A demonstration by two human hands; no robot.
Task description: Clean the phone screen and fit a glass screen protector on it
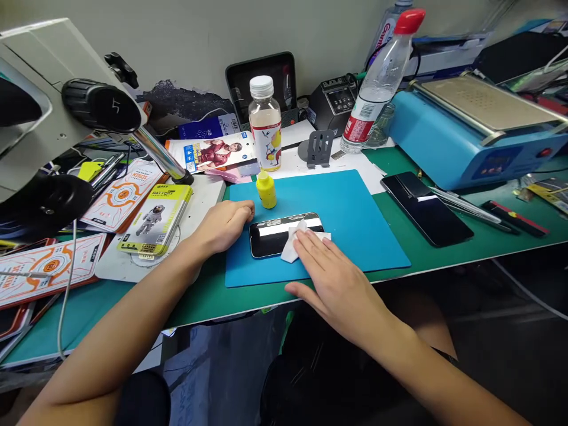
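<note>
A black-screened phone (270, 238) lies flat on the blue mat (346, 201), a bright reflection across its glass. My right hand (335, 278) rests over the phone's right end, fingers stretched out flat and pressing a white tissue (290, 247) against the screen. Its thumb points away to the left, off the tissue. Curled into a loose fist, my left hand (228, 223) sits at the mat's left edge, beside the phone, with nothing showing in it. Just behind the phone stands a small yellow bottle (266, 190) with a narrow tip.
Behind the mat are a drink bottle (265, 124), a grey phone stand (320, 148) and a red-capped water bottle (377, 89). A blue hot plate machine (470, 136), another phone (426, 210) and tweezers (473, 208) lie right. Battery packages (157, 219) and a microscope stand (160, 151) occupy the left.
</note>
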